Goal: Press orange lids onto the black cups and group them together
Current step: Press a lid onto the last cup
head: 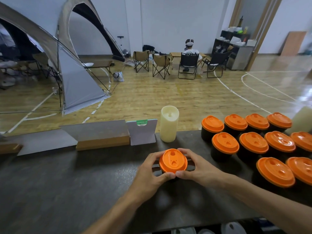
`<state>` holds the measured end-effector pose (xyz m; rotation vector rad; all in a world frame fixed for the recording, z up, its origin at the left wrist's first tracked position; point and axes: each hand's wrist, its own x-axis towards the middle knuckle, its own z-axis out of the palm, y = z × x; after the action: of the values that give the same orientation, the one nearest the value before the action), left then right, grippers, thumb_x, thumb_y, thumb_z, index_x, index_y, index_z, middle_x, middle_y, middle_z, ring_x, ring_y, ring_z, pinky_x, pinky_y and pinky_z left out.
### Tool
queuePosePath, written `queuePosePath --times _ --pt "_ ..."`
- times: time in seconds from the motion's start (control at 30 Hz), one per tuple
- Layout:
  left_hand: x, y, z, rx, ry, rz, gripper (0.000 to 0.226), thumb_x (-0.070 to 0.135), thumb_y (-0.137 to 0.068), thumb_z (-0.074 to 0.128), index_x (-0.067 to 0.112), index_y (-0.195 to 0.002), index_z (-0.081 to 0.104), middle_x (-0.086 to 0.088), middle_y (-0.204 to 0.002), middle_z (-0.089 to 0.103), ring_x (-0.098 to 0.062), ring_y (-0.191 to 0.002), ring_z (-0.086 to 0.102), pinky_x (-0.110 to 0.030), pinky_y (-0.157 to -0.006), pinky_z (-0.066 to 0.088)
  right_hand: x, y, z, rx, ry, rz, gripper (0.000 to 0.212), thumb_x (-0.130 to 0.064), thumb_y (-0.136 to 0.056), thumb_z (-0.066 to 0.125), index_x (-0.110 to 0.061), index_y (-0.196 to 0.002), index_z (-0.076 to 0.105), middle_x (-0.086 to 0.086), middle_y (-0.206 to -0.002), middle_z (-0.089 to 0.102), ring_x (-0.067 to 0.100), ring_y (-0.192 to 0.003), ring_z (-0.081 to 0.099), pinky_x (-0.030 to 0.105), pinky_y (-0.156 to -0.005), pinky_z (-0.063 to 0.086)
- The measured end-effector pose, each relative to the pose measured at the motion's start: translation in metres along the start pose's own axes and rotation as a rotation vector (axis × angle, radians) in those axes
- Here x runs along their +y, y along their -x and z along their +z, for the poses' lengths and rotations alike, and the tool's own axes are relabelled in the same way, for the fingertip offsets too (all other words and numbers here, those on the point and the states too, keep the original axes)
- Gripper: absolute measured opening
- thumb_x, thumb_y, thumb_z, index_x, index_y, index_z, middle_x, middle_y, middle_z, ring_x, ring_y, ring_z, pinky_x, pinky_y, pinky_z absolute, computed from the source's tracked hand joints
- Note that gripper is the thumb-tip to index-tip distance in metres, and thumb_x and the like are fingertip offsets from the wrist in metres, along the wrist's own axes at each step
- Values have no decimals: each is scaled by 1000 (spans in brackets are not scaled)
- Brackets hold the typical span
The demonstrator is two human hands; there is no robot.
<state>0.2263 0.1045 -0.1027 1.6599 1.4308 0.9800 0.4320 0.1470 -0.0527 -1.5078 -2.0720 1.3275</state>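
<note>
An orange lid [173, 160] sits on top of a black cup at the middle of the dark table [67, 191]; the cup is almost wholly hidden by the lid and my fingers. My left hand [150, 173] curls round the lid's left rim, thumb at the near edge. My right hand [195, 168] curls round the right rim, its thumb meeting the left thumb. To the right stands a group of several black cups with orange lids [253, 142] in close rows.
A cream pillar candle [169, 124] stands behind the cup. A grey card holder [141, 132] and a wooden-based sign [101, 135] line the table's far edge. White lids [233, 228] show below the near edge. Beyond lie a tent, folding chairs and a seated person.
</note>
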Motion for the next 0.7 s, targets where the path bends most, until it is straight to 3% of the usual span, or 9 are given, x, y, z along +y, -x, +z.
queuePosePath --times 0.13,0.27,0.37,0.5,0.6,0.7 --pt "8 5 13 39 268 -154 69 35 -78 84 51 -131 43 21 -134 52 -5 -126 50 -26 -103 44 3 2 -4 -14 -3 -24 92 -44 -81 79 -35 -155 25 -10 -154 39 9 -137 39 37 -115 34" --pt "25 4 32 167 482 -275 72 5 -79 80 42 -130 46 17 -126 53 -4 -118 50 -18 -89 43 6 0 -4 -4 25 -45 92 -41 -83 77 -36 -156 21 -12 -156 36 5 -138 35 24 -107 32" --pt "27 1 34 205 516 -329 70 2 -79 78 40 -131 49 14 -125 56 -7 -118 52 -24 -92 47 10 -2 -5 -4 54 -55 91 -44 -84 76 -41 -155 20 -14 -158 34 5 -140 33 25 -105 32" --pt "22 -5 12 143 411 -318 49 10 -87 75 38 -123 60 15 -122 66 -4 -116 59 -40 -104 51 12 -5 -7 -15 61 -50 92 -49 -82 75 -45 -154 19 -14 -158 33 9 -144 31 36 -116 31" --pt "21 -15 -9 18 333 -301 37 15 -89 74 34 -119 65 12 -114 71 -6 -111 65 -36 -97 56 13 -5 -6 -20 35 -48 95 -52 -77 75 -46 -154 19 -14 -158 33 10 -145 31 46 -118 31" --pt "26 -32 -26 -99 248 -321 34 11 -93 68 26 -123 65 6 -114 72 -12 -104 70 -29 -82 61 13 -6 -6 -24 32 -49 95 -50 -78 76 -45 -154 20 -14 -157 34 10 -144 31 47 -118 31"
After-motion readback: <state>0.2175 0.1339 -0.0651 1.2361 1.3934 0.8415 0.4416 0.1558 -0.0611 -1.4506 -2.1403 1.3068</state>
